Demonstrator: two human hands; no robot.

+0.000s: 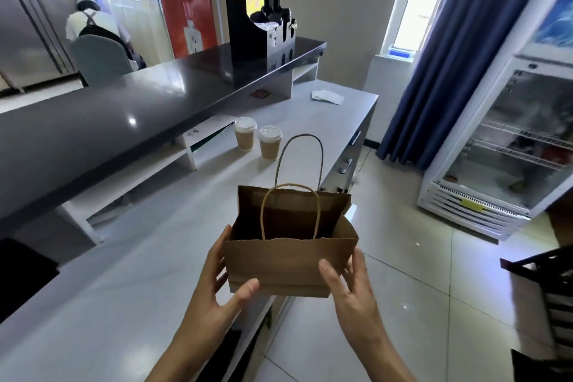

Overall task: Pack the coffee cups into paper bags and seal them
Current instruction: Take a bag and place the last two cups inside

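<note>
A brown paper bag [288, 260] with twisted paper handles is held upright and open over the front edge of the white counter [130, 273]. My left hand [217, 285] grips its left side, thumb across the front near the bottom. My right hand [347, 285] holds its right side, thumb on the front panel. The inside of the bag looks dark with nothing visible in it. Two paper coffee cups with white lids stand farther back on the counter, one on the left [245, 134] and one on the right [270, 143], side by side.
A raised dark bar top [148, 96] runs along the left, with a black organiser [257, 31] on it. White napkins [327, 96] lie at the counter's far end. A glass-door fridge [508, 139] and blue curtain [459, 56] stand right. A person sits far left.
</note>
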